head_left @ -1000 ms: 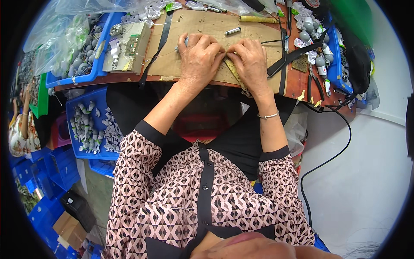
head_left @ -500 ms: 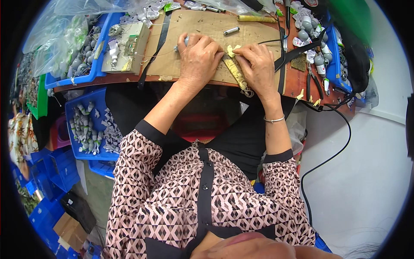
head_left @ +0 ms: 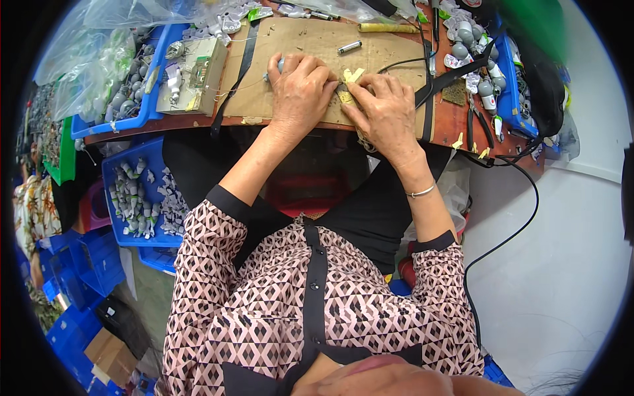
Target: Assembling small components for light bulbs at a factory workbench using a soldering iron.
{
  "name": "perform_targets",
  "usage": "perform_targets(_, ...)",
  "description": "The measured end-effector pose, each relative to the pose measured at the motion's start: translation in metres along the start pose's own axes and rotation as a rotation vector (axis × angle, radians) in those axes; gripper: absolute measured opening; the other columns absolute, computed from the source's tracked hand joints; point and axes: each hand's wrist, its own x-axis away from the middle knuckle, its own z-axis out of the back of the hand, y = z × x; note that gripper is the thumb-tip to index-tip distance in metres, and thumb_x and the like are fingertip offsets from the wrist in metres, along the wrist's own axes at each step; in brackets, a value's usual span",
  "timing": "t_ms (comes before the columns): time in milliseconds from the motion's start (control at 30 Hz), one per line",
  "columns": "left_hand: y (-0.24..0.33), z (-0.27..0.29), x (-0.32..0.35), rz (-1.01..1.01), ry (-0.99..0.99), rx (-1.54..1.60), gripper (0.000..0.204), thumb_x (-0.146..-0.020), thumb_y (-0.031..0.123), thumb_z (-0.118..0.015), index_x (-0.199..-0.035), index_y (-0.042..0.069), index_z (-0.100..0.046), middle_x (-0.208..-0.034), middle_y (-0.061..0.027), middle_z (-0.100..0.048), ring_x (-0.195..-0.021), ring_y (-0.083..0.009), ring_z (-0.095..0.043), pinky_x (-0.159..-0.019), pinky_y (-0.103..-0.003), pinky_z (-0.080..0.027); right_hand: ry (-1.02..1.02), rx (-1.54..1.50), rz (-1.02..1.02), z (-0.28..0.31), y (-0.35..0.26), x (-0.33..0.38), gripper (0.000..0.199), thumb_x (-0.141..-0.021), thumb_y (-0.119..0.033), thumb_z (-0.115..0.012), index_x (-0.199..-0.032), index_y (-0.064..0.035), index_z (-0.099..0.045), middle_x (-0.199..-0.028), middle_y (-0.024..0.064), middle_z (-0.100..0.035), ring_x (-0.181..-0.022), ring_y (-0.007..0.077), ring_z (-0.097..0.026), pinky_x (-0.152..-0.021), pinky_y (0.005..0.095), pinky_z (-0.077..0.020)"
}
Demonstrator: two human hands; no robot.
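Over the cardboard (head_left: pixel 290 39), holding a grey bulb (head_left: pixel 281 65) under the curled outer fingers of the left hand (head_left: pixel 300 87); resting the right hand (head_left: pixel 387 111), with thumb and forefinger parted, across a yellow taped stick (head_left: pixel 345 97), near yellow strips (head_left: pixel 352 76) beside that forefinger; cannot tell how firmly.

Here's the left hand (head_left: pixel 300 89) curled over a grey-blue bulb (head_left: pixel 281 65) above the brown cardboard (head_left: pixel 310 39), and right alongside, the right hand (head_left: pixel 386 115) has its fingers and thumb at a yellow-wrapped stick (head_left: pixel 345 96), pale yellow strips (head_left: pixel 353 75) poking up by the fingertips! Just beyond lies a small silver-and-black cylinder (head_left: pixel 350 47), with a boxy unit (head_left: pixel 191 79) off to the left and dark-handled pliers (head_left: pixel 479 127) over on the right, near a blue bin (head_left: pixel 507 86).
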Motion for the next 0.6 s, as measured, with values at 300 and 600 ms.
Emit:
perform_targets(300, 0.0021, 0.0028, -0.002, -0.002, -0.012, 0.013, 0.011, -0.079, 0.018, -0.078, -0.084, 0.013, -0.07, -0.098, 0.0007, -0.064, -0.11, -0.0242, -0.055, -0.109, -0.055, -0.026, 0.067, -0.037, -0.064, -0.0057, -0.0041, 0.0046, 0.029, -0.083, -0.029, -0.077, -0.106, -0.0127, -0.074, -0.107, -0.0005, -0.061, -0.106, 0.0212, -0.055, -0.09, 0.0393, -0.0382)
perform_targets(600, 0.0058, 0.0017, 0.0002, -0.055, 0.011, -0.055, 0.01, -0.078, 0.018, -0.078, -0.083, 0.014, -0.07, -0.099, 0.0027, -0.064, -0.11, -0.0223, -0.055, -0.11, -0.054, -0.026, 0.033, -0.036, -0.05, -0.0035, -0.0018, 0.0037, 0.031, -0.083, -0.031, -0.077, -0.108, -0.0125, -0.073, -0.109, -0.0002, -0.062, -0.107, 0.0214, -0.055, -0.091, 0.0392, -0.0382)
